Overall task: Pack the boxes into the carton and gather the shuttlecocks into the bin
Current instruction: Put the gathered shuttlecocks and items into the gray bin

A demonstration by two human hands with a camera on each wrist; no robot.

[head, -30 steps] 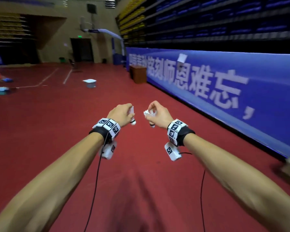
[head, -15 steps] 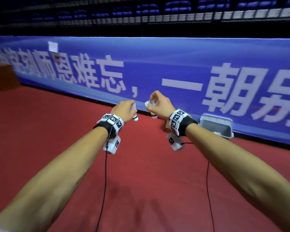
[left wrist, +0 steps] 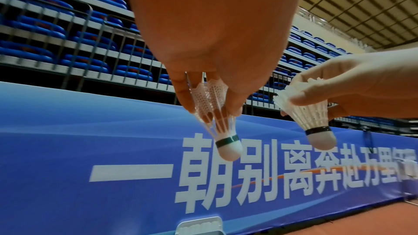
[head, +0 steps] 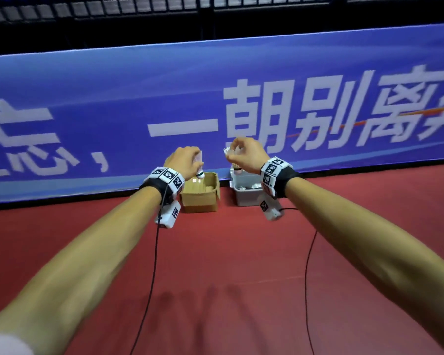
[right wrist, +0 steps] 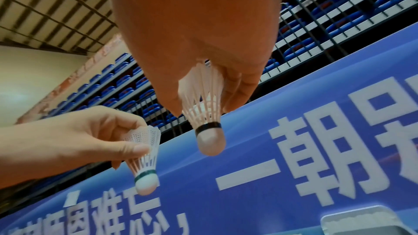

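My left hand [head: 187,162] pinches a white mesh-skirted shuttlecock [left wrist: 220,124] by its skirt, cork down. My right hand [head: 244,153] pinches a white feathered shuttlecock [right wrist: 204,112] the same way. Both hands are held up side by side at chest height, a short gap between them. On the floor ahead, against the banner, stands an open brown carton [head: 201,197] with boxes inside, below my left hand. Right of it stands a grey bin [head: 244,194] holding white shuttlecocks, partly hidden by my right wrist.
A long blue banner [head: 113,103] with white characters runs along the wall behind the carton and bin. Above it are railings and blue stadium seats [left wrist: 56,29]. The red court floor [head: 228,265] stretches between me and the containers. Black cables hang from both wrist cameras.
The view has swung right along the banner and closer. The carton and bin now sit straight ahead. Both hands keep their shuttlecocks in the same pose.
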